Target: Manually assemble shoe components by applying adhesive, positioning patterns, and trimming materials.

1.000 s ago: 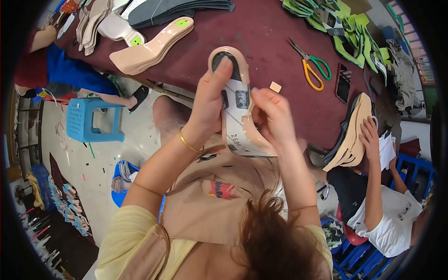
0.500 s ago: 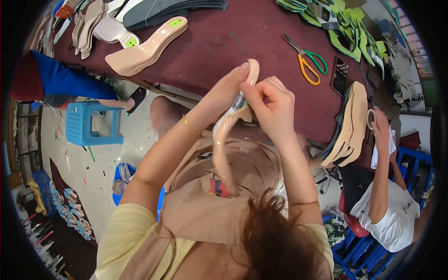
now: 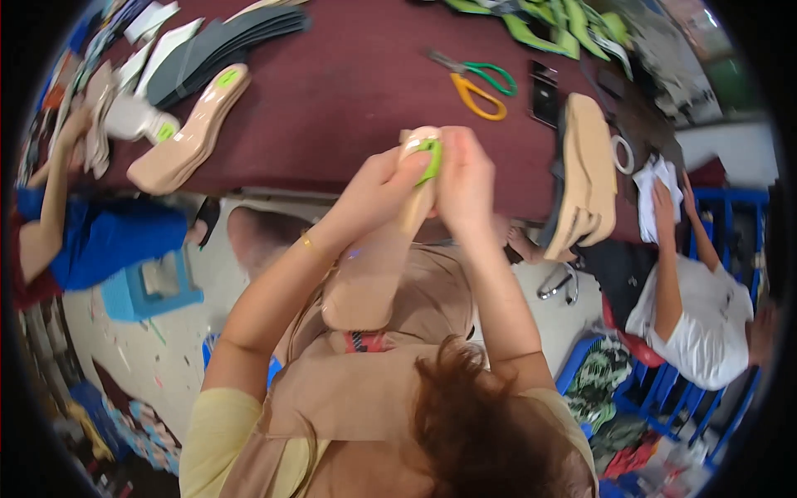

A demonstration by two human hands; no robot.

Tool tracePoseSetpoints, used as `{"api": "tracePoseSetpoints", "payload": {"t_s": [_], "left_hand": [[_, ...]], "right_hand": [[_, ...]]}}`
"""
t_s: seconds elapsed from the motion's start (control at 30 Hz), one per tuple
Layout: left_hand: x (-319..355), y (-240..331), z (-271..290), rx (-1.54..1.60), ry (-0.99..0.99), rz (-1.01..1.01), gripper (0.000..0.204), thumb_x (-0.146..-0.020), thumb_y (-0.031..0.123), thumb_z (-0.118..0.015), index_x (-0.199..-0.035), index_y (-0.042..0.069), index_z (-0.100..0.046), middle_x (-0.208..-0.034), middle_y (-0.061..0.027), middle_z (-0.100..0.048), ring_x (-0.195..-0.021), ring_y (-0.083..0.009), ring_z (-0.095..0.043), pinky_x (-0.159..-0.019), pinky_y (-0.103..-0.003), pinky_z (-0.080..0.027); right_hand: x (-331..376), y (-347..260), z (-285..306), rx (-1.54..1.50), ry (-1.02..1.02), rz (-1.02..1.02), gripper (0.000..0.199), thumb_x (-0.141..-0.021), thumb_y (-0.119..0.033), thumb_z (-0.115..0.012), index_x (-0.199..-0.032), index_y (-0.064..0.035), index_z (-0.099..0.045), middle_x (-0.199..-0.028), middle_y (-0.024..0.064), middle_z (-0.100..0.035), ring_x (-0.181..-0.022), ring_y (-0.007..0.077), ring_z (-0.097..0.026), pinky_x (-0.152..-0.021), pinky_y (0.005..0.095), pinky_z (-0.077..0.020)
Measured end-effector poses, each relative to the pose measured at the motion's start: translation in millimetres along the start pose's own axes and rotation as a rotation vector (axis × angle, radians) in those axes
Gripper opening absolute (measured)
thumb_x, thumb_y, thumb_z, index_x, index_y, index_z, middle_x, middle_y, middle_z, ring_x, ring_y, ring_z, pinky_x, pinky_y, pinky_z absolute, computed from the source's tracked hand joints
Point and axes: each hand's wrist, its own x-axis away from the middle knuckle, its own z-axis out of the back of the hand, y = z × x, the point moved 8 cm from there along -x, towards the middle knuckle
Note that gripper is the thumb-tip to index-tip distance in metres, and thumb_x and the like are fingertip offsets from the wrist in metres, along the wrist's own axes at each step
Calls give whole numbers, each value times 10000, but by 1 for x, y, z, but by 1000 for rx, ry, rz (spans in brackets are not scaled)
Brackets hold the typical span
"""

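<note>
A glossy beige insole (image 3: 365,286) hangs in front of my apron, its wide end down and its narrow end up by the table's near edge. A bright green sticker (image 3: 429,159) marks that narrow end. My left hand (image 3: 383,184) grips the insole from the left, thumb on the sticker. On the other edge, my right hand (image 3: 466,178) is closed against the insole, slightly blurred, its fingertips partly hidden. A stack of similar beige insoles (image 3: 195,133) with a green sticker on top lies to the left on the table.
Scissors (image 3: 477,83) with green and orange handles and a phone (image 3: 544,93) lie on the dark red table (image 3: 357,91). Tan insole pieces (image 3: 588,174) overhang its right edge, near a tape roll (image 3: 623,154). Co-workers sit left and right. A blue stool (image 3: 149,286) stands left.
The insole, edge-on before, has turned so its broad face and green sticker show. Both hands have shifted along with it, and the whole view has swung to the right.
</note>
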Motion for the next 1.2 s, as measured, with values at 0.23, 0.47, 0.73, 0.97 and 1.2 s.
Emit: {"api": "tracePoseSetpoints", "payload": {"t_s": [0.23,0.47,0.73,0.97,1.2], "left_hand": [[-4,-16,-40,130,-232,257,370,-970,309,-417,-1105,-23,-510,-885,-100,-626,-676,-170,-648,-608,-269,-541],[8,-27,-66,69,-437,410,582,-945,520,-334,-1091,-16,-507,-887,-111,-635,-670,-170,-646,-618,-277,-534],[-11,-26,-54,221,-108,356,529,-976,456,-319,-986,-15,-559,-769,-114,-631,-576,-196,-637,-506,-264,-515],[-7,-25,-35,297,-129,270,424,-965,391,-404,-971,-5,-557,-726,-90,-630,-530,-194,-628,-481,-268,-522],[-12,-22,-50,210,-220,319,416,-972,381,-387,-995,4,-561,-728,-87,-632,-568,-187,-641,-501,-265,-526]], "right_hand": [[3,22,33,51,-319,-56,192,-911,-191,-494,-849,-16,-543,-687,169,-569,-691,385,-580,-593,441,-449],[15,-3,43,766,-569,461,252,-885,-235,-525,-726,-43,-493,-660,126,-591,-664,308,-616,-547,390,-481],[24,31,21,-915,-444,-249,394,-1000,-337,-332,-1108,-7,-517,-1070,116,-594,-787,132,-585,-654,275,-490],[23,23,-19,-1124,-424,-307,342,-1000,-253,-319,-1179,0,-463,-1133,179,-572,-1031,220,-569,-880,333,-486],[21,28,0,-1236,-412,-362,385,-982,-281,-375,-1214,21,-438,-1161,194,-566,-1024,234,-575,-871,321,-481]]}}
